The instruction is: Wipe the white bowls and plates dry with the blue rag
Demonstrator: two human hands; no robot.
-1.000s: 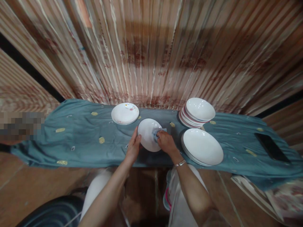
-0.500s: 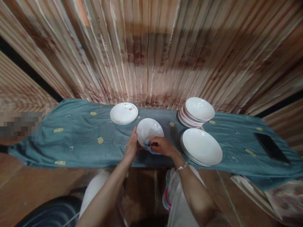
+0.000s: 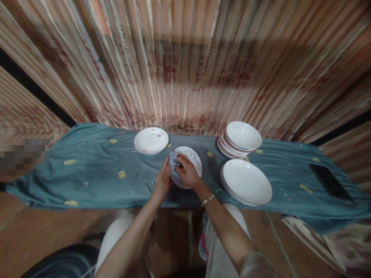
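Observation:
A white bowl [image 3: 194, 159] is tilted toward me above the middle of the table, gripped at its left edge by my left hand [image 3: 162, 180]. My right hand [image 3: 188, 171] is closed on a light blue cloth [image 3: 173, 162] and presses it against the bowl's left inner side. Part of the bowl lies hidden behind the right hand and cloth. To the right stands a stack of white plates [image 3: 247, 181]. Behind it is a stack of bowls [image 3: 243, 135] with reddish bands. A plate with a flower pattern [image 3: 151, 140] lies at the back left.
A blue-green cloth with yellow pineapple prints covers the long table [image 3: 101, 185]. Toward its right end lies a black phone [image 3: 330, 182]. Pleated curtains [image 3: 185, 69] hang behind the table. A dark round tub [image 3: 62, 262] is on the floor at the lower left.
My right hand and the cloth have moved from the bowl's lower edge up and left to its left rim. My left hand still holds the bowl at nearly the same spot.

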